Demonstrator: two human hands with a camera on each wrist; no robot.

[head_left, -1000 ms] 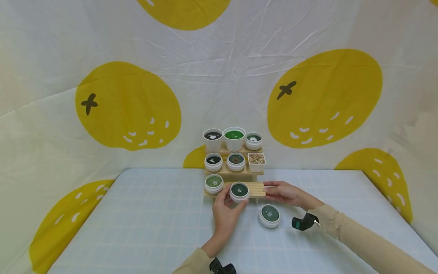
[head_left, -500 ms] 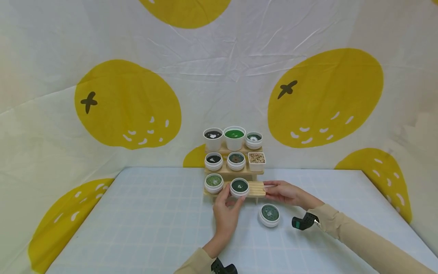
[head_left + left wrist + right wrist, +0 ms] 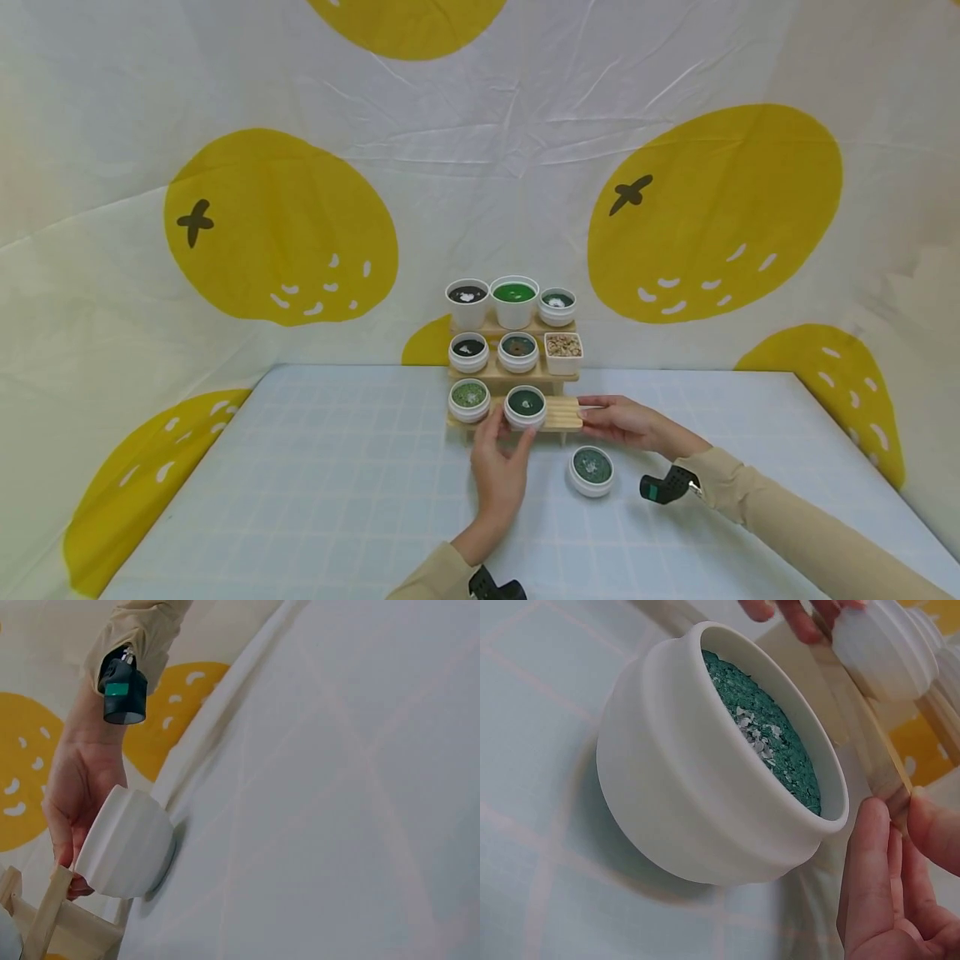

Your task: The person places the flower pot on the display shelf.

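A three-tier wooden stand (image 3: 564, 414) carries several white pots. My left hand (image 3: 498, 475) holds a white round pot with dark green filling (image 3: 526, 404) by its lower front, thumb and fingers on either side. That pot sits upright on the bottom tier, beside a pot with light green filling (image 3: 468, 398). My right hand (image 3: 622, 423) pinches the right end of the bottom tier; its fingers (image 3: 870, 877) and thumb show at the wooden edge in the right wrist view. Another white pot, with flaky teal filling (image 3: 769, 735), stands on the table in front of the stand.
The middle tier holds two round pots and a square cup of tan bits (image 3: 563, 353). Two taller cups, one with bright green filling (image 3: 514, 300), and a low pot (image 3: 557, 307) stand on top. A checked pale cloth (image 3: 300, 483) covers the table; a printed curtain (image 3: 480, 200) hangs behind.
My left hand has moved the dark green pot slightly back, onto the bottom tier, and its thumb has slid lower on the pot. The right hand has stayed at the stand's end.
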